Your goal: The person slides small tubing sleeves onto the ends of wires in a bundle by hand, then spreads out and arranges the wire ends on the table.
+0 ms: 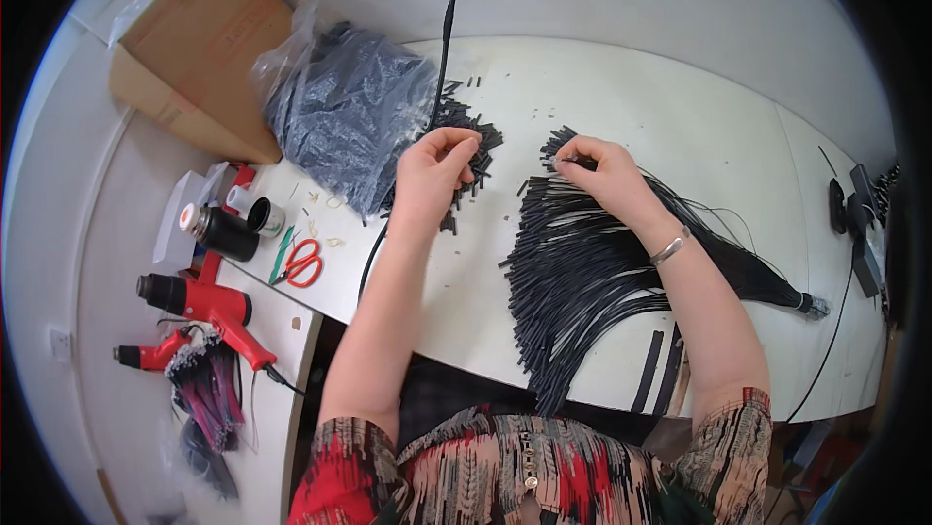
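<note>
So, judging by how things lie, this looks well underway but not finished. The black wire bundle [738,258] is spread over the right half of the white worktable [680,103], gathered at its far right end, and most of the fanned wire ends [549,287] toward the middle look like they've got short black sleeves on them. Can't tell how many are bare, since the right hand covers part of the bunch. There's a decent heap of loose black tubes [454,110] left over, spilling out beside a big clear plastic bag [345,108] that's full of dark stuff.

As for the fingers: the left hand [432,176] is over the near edge of that heap, thumb and forefinger brought together at the tips. Whether a tube is tucked between them, I honestly can't see. The right hand [604,176] is above the upper edge of the fan, thumb and forefinger closed in a tight pinch on what seems to be a wire tip, though it's too small to be sure.
</note>
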Action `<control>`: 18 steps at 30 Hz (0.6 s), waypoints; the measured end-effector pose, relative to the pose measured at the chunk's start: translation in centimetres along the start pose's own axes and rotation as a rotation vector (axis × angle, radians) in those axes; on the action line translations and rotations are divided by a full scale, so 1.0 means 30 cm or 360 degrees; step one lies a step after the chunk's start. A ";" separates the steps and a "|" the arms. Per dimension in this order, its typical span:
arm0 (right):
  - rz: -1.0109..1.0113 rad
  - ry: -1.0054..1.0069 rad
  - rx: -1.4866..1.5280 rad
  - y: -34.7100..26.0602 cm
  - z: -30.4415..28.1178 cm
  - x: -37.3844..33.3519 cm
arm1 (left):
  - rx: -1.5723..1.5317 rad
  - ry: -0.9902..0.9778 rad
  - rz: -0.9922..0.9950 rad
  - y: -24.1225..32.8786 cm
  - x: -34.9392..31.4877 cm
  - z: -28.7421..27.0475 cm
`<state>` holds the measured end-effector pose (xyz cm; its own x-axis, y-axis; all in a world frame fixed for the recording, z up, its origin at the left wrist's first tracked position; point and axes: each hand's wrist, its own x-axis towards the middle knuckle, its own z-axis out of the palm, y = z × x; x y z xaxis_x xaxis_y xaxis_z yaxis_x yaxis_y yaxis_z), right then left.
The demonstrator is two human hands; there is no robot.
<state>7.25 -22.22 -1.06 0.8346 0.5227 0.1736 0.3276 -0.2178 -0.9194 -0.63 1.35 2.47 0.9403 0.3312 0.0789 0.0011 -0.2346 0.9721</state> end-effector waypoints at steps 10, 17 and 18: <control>-0.0015 -0.0029 -0.0081 0.000 -0.001 -0.007 | 0.1361 -0.0008 0.0301 -0.068 -0.076 -0.014; -0.0011 -0.0032 -0.0057 -0.008 0.008 -0.007 | 0.1717 -0.0013 0.0441 -0.122 -0.043 0.019; -0.0018 -0.0031 -0.0045 -0.007 0.010 -0.006 | 0.1800 -0.0022 0.0443 -0.127 -0.044 0.022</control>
<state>6.90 -22.03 -0.99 0.8220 0.5413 0.1770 0.3497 -0.2346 -0.9070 -1.64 1.22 -1.46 0.9594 0.1314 0.2495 0.0903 -0.9814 0.1694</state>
